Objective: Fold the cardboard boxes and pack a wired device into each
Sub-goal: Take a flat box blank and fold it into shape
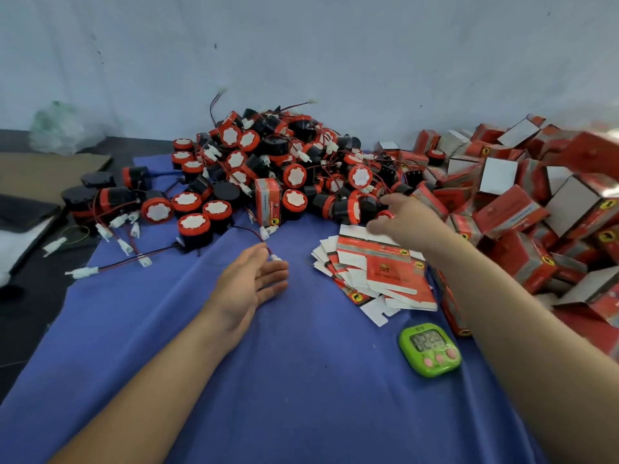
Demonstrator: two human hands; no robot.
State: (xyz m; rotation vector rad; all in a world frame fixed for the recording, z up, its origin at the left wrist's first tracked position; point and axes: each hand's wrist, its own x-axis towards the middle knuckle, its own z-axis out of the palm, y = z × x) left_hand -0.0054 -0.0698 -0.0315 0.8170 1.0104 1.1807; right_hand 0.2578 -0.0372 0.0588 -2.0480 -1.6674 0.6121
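Wired devices heaped just past my right hand, its fingers curled at the pile's edge, grip I can't tell; flat boxes under that wrist; left hand fingers loose and straight on blue cloth, white connector at its fingertips, green timer beside my right forearm.

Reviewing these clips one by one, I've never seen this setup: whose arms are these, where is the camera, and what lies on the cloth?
No machine here: a person works with bare hands, filmed by one camera worn on the head, looking down. On the blue cloth lie a pile of wired devices, black with red caps, a stack of flat boxes, a heap of folded boxes and a green timer. The left hand rests open on the cloth. The right hand reaches over the flat boxes toward the devices; whether it grips one is unclear.
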